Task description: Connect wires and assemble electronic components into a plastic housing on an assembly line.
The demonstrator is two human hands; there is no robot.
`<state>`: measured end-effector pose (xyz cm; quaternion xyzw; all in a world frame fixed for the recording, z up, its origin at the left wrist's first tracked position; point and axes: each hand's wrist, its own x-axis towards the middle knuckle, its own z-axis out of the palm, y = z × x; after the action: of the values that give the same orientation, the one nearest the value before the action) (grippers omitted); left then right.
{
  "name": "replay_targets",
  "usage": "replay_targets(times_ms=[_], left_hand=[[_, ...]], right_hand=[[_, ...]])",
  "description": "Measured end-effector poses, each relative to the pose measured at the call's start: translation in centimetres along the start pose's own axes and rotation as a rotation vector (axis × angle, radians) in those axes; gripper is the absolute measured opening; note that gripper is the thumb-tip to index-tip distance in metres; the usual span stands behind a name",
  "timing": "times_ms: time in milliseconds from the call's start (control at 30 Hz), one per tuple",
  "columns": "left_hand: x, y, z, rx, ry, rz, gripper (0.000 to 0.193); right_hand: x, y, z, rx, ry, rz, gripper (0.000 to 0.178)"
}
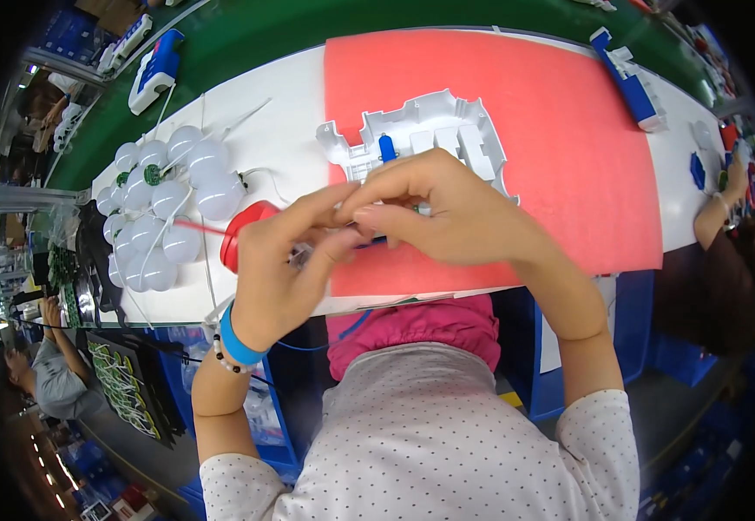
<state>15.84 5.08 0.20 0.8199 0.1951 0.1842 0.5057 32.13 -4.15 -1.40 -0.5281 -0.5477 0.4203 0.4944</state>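
Observation:
My left hand [278, 260] and my right hand [443, 208] meet over the near side of a white plastic housing shell [480, 148]. The fingertips of both are pinched together, and whatever is between them is too small and covered to name. The shell lies open side up, with a blue part [386, 148] standing inside it; my right hand hides its near portion. Just behind my left hand sits a red round object [246, 230], partly covered by that hand. A blue band circles my left wrist.
A pink foam sheet [568, 174] covers much of the white table [299, 87]. Several white globes [169, 200] with cables and green boards crowd the left. Blue-and-white housings lie at far left [156, 71] and right [629, 82]. A co-worker's arm [720, 208] reaches in at right.

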Motion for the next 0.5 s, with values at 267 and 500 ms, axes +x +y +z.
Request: replay_targets(times_ms=[267,500], left_hand=[[0.4,0.8,-0.2,0.091,-0.019,-0.036,0.015],[1.0,0.0,-0.2,0.067,-0.016,-0.032,0.01]], right_hand=[[-1.4,0.3,-0.5,0.066,0.108,0.058,0.013],[-1.1,0.5,-0.4,0.058,0.197,0.062,0.009]])
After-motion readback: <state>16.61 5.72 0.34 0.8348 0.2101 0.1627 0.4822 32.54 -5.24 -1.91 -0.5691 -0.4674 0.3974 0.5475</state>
